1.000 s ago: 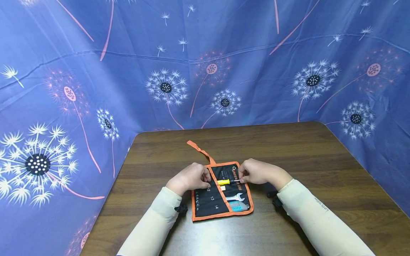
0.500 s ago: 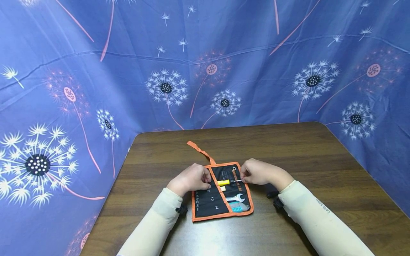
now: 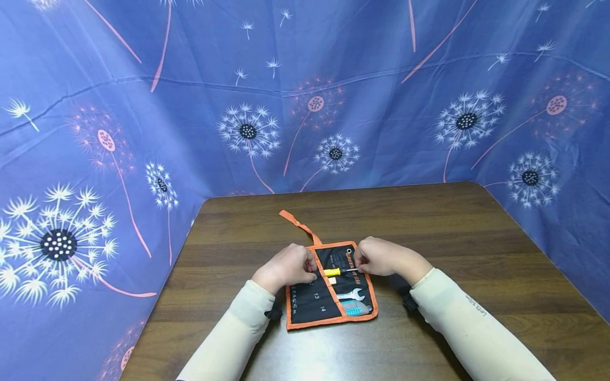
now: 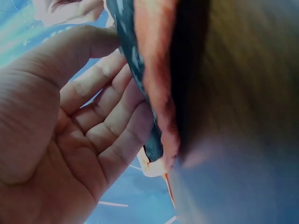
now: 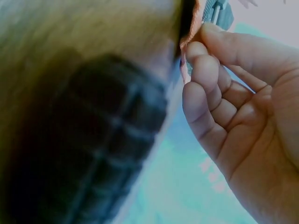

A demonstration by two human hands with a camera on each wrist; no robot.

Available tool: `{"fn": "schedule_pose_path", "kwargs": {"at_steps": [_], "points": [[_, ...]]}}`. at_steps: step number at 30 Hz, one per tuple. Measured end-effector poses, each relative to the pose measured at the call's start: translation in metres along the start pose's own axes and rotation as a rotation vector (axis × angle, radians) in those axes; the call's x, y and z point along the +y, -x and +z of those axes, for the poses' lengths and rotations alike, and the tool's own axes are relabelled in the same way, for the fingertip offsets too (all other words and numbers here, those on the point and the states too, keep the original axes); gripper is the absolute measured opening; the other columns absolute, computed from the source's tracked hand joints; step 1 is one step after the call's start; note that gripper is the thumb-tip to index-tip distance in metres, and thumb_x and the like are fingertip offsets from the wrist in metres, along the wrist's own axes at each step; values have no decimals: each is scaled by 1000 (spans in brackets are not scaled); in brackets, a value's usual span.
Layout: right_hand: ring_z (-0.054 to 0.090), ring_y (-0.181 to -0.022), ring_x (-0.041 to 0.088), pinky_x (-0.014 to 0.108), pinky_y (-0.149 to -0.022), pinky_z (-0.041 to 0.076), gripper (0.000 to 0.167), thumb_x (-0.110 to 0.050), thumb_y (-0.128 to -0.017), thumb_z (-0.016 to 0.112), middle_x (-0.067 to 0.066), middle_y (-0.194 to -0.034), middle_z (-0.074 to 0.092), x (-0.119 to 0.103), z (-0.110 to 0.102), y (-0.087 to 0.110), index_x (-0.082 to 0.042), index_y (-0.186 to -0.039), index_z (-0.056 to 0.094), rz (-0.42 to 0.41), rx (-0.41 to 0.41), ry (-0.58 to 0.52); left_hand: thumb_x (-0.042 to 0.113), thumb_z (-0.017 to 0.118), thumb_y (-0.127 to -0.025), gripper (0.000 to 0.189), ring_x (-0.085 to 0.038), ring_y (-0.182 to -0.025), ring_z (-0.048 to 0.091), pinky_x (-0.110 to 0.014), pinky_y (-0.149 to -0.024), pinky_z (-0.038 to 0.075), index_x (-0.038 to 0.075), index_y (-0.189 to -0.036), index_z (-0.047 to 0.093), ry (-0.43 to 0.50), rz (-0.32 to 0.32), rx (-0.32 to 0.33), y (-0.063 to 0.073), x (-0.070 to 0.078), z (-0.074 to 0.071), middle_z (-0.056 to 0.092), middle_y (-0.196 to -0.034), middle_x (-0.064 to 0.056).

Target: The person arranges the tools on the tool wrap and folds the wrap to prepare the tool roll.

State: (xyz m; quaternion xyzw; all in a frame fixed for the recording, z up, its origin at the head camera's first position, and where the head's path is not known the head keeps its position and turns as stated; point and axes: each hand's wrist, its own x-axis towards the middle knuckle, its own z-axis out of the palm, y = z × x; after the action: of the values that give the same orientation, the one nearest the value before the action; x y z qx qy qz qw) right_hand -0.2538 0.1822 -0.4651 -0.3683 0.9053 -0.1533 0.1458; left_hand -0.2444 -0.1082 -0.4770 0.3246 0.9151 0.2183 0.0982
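A black tool pouch (image 3: 305,312) with orange edging lies unrolled on the table. My right hand (image 3: 381,257) pinches the thin metal shaft of a yellow-handled screwdriver (image 3: 332,272) between thumb and forefinger, at the pouch's right edge. The screwdriver's handle end sits in a pocket. In the right wrist view the shaft (image 5: 215,15) meets my thumb tip. My left hand (image 3: 288,267) rests on the pouch's pockets, its fingers loosely bent against the cloth (image 4: 135,60). A wrench (image 3: 351,295) and a turquoise-handled tool (image 3: 355,308) stick out of lower pockets.
An orange strap (image 3: 299,224) runs from the pouch's far edge over the wooden table (image 3: 405,211). Behind the table hangs a blue dandelion-print cloth (image 3: 381,116). A blurred black ribbed object (image 5: 112,140) stands close to the right wrist camera.
Both hands stay almost in place. The right hand has shifted only slightly along the shaft's end, and the left hand has moved a touch to the right.
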Motion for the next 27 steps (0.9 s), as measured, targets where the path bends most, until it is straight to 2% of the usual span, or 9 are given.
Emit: {"fn": "schedule_pose_path", "kwargs": {"at_steps": [14, 27], "points": [[51, -62, 4, 29, -60, 46, 26, -5, -95, 74, -15, -69, 60, -2, 3, -6, -21, -75, 72, -14, 5, 3, 20, 87, -87, 13, -2, -68, 59, -24, -67, 51, 23, -82, 75, 14, -12, 8, -2, 1, 2, 64, -75, 16], [51, -60, 3, 27, -58, 45, 26, -4, -95, 73, -15, -69, 62, -8, 4, -13, -22, -76, 72, -26, -3, -1, 17, 85, -87, 9, -2, -67, 59, -24, -65, 50, 20, -83, 78, 17, -4, 12, -2, 2, 1, 64, -74, 16]]}}
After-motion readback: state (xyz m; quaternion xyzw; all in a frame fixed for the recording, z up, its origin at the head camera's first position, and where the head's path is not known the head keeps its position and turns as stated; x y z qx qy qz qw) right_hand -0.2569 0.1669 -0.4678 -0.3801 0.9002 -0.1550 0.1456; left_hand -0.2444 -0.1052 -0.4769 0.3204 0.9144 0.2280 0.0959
